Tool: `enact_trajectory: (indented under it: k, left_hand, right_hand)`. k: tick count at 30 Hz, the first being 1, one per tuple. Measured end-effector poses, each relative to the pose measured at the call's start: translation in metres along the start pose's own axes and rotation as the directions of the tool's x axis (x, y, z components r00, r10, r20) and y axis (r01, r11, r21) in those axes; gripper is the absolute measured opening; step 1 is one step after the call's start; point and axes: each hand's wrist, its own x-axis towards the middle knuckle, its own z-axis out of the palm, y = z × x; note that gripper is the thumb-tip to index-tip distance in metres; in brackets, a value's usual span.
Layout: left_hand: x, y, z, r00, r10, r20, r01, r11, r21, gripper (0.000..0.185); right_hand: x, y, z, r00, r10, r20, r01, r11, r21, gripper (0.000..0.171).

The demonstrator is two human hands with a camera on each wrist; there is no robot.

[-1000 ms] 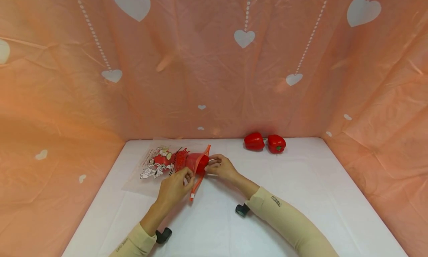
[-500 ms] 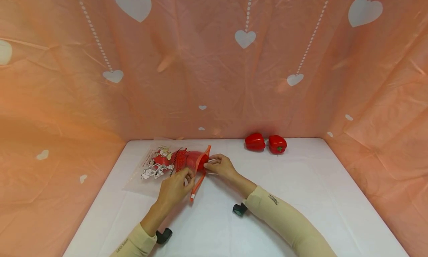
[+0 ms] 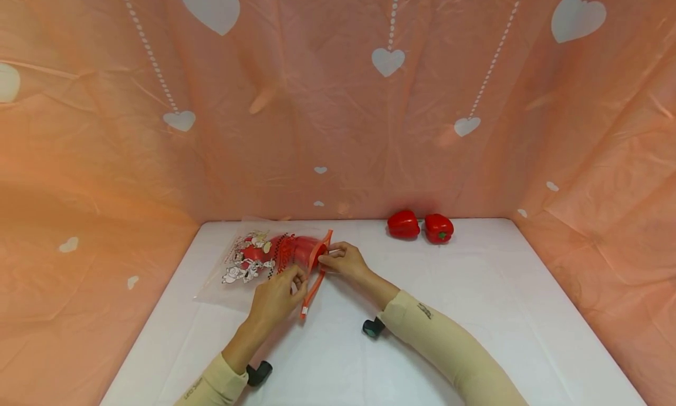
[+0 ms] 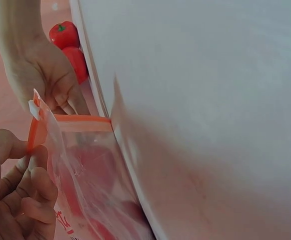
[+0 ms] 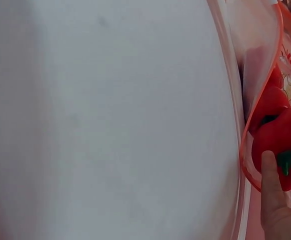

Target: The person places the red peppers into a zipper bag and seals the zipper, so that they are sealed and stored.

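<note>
A clear zip bag [image 3: 240,297] with orange edging and cartoon print lies on the left part of the table. Its mouth faces right, and red bell peppers show inside. My left hand [image 3: 277,294] pinches the near lip of the mouth between thumb and finger, as the left wrist view shows. At the mouth, the straight fingers of my right hand [image 3: 350,262] touch the stem end of a red bell pepper [image 5: 273,145]. Its green stem shows beside a finger. Another pepper [image 5: 270,102] sits deeper in the bag. A white slider [image 4: 34,110] is at the end of the orange strip.
Two more red bell peppers [image 3: 404,225] lie side by side at the back of the white table [image 3: 475,312], right of the bag. An orange curtain [image 3: 343,130] with white hearts encloses the back and sides.
My right hand has moved slightly left, and the red bell pepper at the mouth has slid further into the zip bag. My left hand keeps its hold on the lip.
</note>
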Motion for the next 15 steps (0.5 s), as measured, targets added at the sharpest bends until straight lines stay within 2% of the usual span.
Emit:
enact_trajectory:
  k: [7, 10, 15]
  left_hand:
    - [-0.0001, -0.0008, 0.0004, 1.000, 0.016, -0.013, -0.016, 1.000, 0.003, 0.013]
    - [0.0001, -0.0008, 0.0006, 1.000, 0.013, -0.013, -0.013, 1.000, 0.001, 0.013]
    - [0.0002, -0.0013, 0.0017, 1.000, 0.005, -0.004, -0.005, 1.000, 0.000, 0.013]
  right_hand:
    - [0.0050, 0.0004, 0.0036, 1.000, -0.028, -0.013, 0.028, 0.999, -0.035, 0.037]
    - [0.0067, 0.0008, 0.0044, 0.999, -0.047, -0.025, 0.046, 0.997, -0.061, 0.033]
    - [0.0073, 0.0024, 0.0036, 0.999, -0.031, -0.037, 0.029, 0.997, -0.071, 0.025]
